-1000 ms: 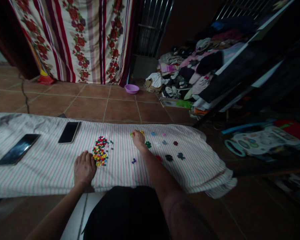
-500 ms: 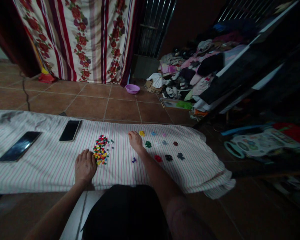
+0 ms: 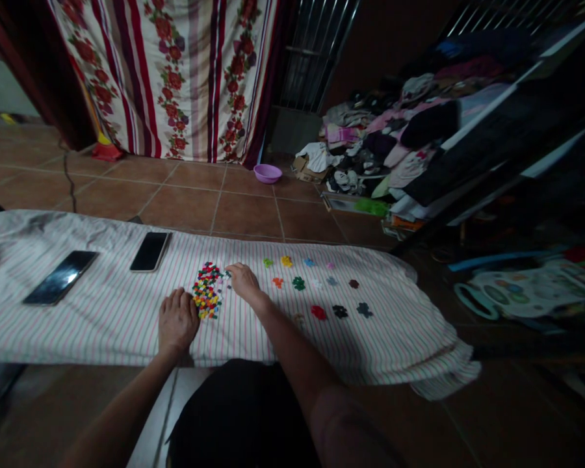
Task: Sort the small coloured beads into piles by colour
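A pile of small multicoloured pieces [image 3: 207, 291] lies on the striped cloth [image 3: 253, 325]. My left hand [image 3: 178, 318] rests palm down at the pile's left edge, fingers spread a little. At the pile's upper right edge is my right hand [image 3: 244, 279], its fingertips pressed together near a few dark green pieces; what they hold, if anything, is too small to name. Sorted by colour, little clusters lie to the right, among them yellow [image 3: 286, 261], orange [image 3: 277, 283], dark green [image 3: 298, 283], red [image 3: 318, 312], black [image 3: 340, 311] and brown [image 3: 353, 284].
Two phones lie on the cloth at the left, one [image 3: 149, 251] nearer the pile and one [image 3: 61, 277] farther out. Beyond the cloth, a purple basin [image 3: 268, 173] stands on the tiled floor beside a heap of clothes [image 3: 370, 143]. A flowered curtain [image 3: 195, 78] hangs behind.
My right hand has moved left from the clusters to the pile, uncovering the light green and orange clusters. My left hand stays beside the pile. The whole view has shifted slightly.
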`<state>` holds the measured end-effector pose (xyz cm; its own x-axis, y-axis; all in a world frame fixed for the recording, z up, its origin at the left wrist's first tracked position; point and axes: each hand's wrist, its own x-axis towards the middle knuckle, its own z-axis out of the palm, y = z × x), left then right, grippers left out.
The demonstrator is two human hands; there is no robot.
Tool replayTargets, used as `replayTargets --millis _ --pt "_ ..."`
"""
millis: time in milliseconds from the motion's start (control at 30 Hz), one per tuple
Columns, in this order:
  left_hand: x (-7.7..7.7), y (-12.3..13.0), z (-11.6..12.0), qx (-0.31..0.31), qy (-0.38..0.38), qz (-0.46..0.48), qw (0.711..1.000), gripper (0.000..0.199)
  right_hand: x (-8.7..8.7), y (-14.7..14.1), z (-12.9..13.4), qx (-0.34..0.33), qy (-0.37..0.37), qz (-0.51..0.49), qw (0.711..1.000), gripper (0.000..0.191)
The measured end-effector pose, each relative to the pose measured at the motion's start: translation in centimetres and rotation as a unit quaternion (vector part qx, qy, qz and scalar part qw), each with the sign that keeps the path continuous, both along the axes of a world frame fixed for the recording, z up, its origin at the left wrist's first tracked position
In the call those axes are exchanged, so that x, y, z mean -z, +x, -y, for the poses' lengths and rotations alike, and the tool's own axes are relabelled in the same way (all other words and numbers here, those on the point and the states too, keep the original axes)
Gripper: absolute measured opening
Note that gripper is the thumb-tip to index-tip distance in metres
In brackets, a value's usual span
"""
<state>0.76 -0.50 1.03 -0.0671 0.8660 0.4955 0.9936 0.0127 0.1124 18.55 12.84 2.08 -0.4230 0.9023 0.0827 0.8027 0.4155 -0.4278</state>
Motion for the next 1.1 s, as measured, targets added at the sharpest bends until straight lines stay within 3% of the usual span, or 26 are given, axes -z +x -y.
replayTargets --millis 267,567,800,1100 --pt "-0.3 0.1 0.0 0.003 -0.004 0.016 1.000 0.025 0.0 -2.2 -0.4 -0.032 0.042 -0.019 0.998 0.039" --pt "-0.1 0.1 0.0 0.006 -0.022 0.030 0.999 0.027 -0.9 -6.1 -0.3 -0.088 0.034 0.040 0.995 0.036" --pt "-0.2 0.1 0.0 0.005 -0.016 0.049 0.999 0.025 -0.5 -3.6 0.3 -0.105 0.057 0.020 0.993 0.031" --pt "-0.7 0.2 0.1 0.004 -0.013 0.043 0.999 0.025 1.2 -1.8 4.7 -0.069 0.090 -0.024 0.993 0.037"
